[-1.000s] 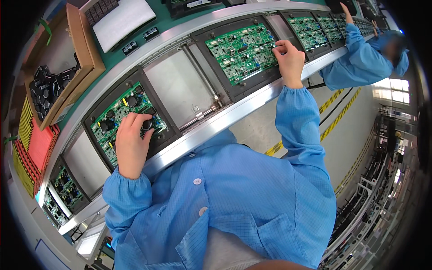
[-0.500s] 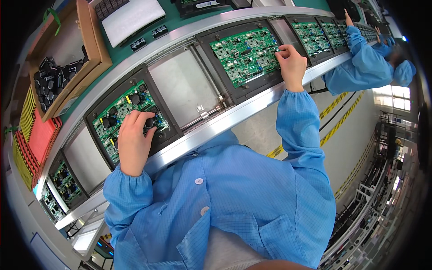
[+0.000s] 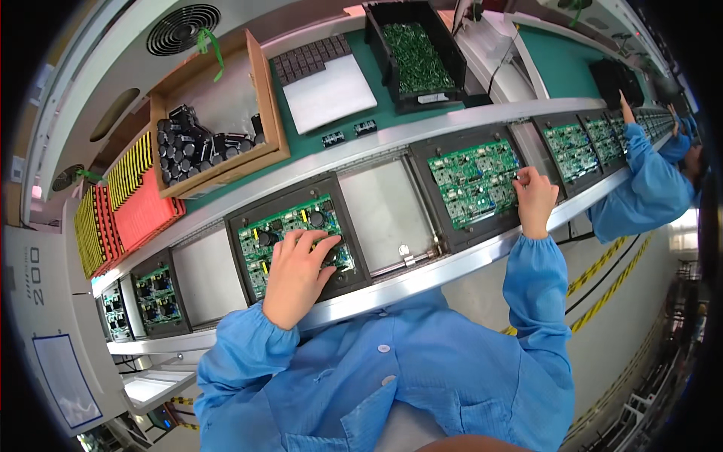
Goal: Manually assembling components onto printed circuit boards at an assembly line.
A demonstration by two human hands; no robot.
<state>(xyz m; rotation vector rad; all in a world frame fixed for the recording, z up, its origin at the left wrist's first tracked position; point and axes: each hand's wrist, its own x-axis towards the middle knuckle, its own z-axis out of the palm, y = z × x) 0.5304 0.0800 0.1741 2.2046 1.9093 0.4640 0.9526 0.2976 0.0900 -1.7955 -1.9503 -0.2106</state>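
My left hand lies flat on a green circuit board in a black carrier tray on the conveyor, fingers spread over black cylindrical capacitors at the board's right end. My right hand touches the right edge of a second green circuit board in its own black tray, fingertips curled at small parts there. Whether either hand pinches a part is hidden. Both arms wear blue sleeves.
A cardboard box of black capacitors stands behind the conveyor, beside a white sheet and a black bin of green boards. Yellow and red stacks lie at left. Another person in blue works further along the line at right.
The view has tilted, so more of the bench behind the conveyor shows. My left hand has spread over the board's right end. My right hand stays at the second board's edge.
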